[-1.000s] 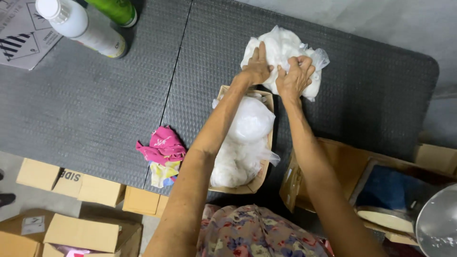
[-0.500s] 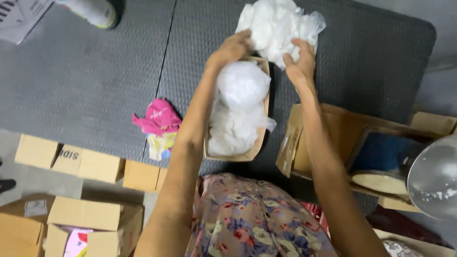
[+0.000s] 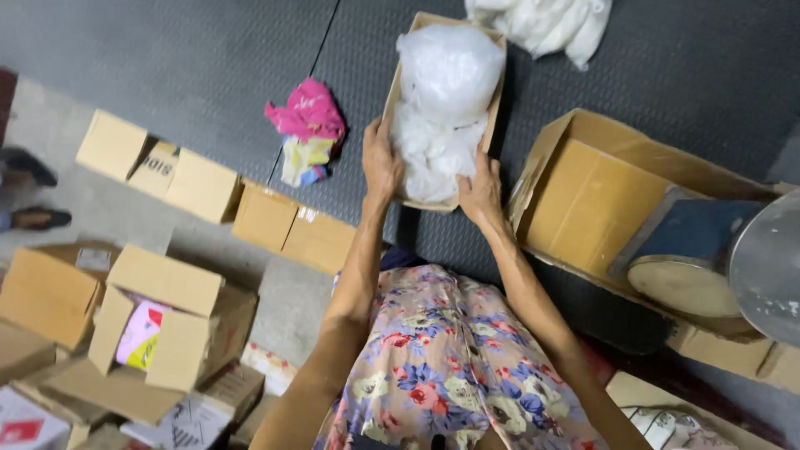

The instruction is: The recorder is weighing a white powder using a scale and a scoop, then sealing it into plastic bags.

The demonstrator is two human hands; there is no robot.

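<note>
A shallow cardboard tray [image 3: 394, 93] lies on the dark grey studded table [image 3: 208, 67], filled with clear crumpled plastic bags [image 3: 446, 79]. My left hand [image 3: 381, 162] grips the tray's near left edge. Holding its near right corner is my right hand [image 3: 482, 192]. Beyond the tray, at the top edge, sits a heap of white plastic bags [image 3: 542, 25], apart from both hands.
A pink and yellow crumpled wrapper [image 3: 306, 125] lies left of the tray. An open cardboard box [image 3: 596, 187] with a blue drum-like thing [image 3: 687, 258] stands right. Several cardboard boxes [image 3: 162, 325] sit on the floor at left. Someone's shoes [image 3: 29, 192] show at far left.
Both hands left the heap of white bags and came back to the tray's near end, taking hold of it. The view has tilted down towards my body and the floor.
</note>
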